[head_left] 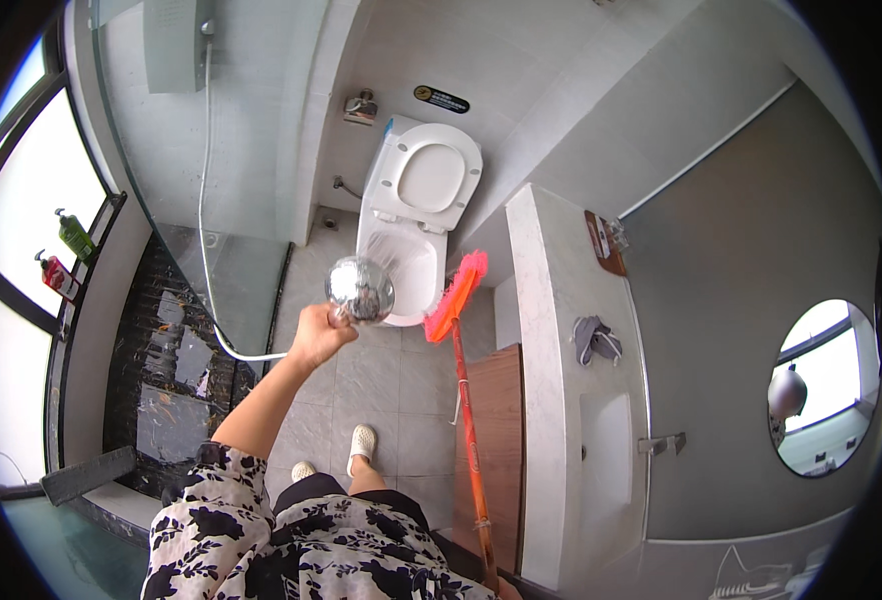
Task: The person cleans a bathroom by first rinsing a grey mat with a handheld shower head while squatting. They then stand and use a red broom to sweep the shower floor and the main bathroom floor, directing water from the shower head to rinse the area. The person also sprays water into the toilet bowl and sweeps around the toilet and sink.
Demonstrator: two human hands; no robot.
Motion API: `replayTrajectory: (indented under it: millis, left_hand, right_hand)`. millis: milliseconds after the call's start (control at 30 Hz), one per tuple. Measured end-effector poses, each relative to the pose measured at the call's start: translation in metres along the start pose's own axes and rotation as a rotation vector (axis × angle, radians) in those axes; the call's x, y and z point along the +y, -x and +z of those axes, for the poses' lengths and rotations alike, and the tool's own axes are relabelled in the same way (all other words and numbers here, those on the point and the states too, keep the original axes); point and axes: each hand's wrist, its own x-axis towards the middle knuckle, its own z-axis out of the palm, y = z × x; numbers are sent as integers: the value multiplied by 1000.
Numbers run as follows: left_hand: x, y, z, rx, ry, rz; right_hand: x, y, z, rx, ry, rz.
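Note:
My left hand (324, 334) grips a chrome handheld shower head (360, 290) above the toilet's front edge. Water sprays from it into the open bowl of the white toilet (403, 262), whose seat and lid are raised. A white hose (206, 225) runs from the shower head to a wall fitting behind the glass. At the bottom edge, my right hand (509, 590) shows only in small part, around the lower end of an orange broom handle (471, 435). The broom's pink-bristled head (456, 298) is tilted beside the right side of the bowl.
A glass shower panel (253, 165) stands left. Green (75, 237) and red (59, 278) pump bottles sit on the window ledge. At right, a pale counter (546, 420) holds a grey cloth (596, 340) and a sink (606, 450). A metal paper holder (360, 109) is on the wall.

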Motion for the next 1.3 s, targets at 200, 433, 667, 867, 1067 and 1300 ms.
replayTrajectory:
  millis: [200, 433, 667, 867, 1067, 1300]
  left_hand:
    - [6, -21, -2, -128, 73, -157]
    - [-30, 18, -11, -169, -145, -286]
    - [-47, 27, -15, -150, -116, -294]
    - [-34, 16, -1, -183, -225, -292]
    - [-7, 7, 30, -231, -309, -223]
    - [23, 19, 93, -395, -260, -130]
  right_hand:
    - [21, 13, 28, 84, 77, 47]
    - [41, 9, 36, 84, 191, 173]
    - [119, 11, -76, -325, -496, 580]
    - [102, -30, -190, -271, 250, 762]
    - [-1, -124, -134, 299, 1223, 207]
    - [-206, -255, 83, 100, -67, -1060]
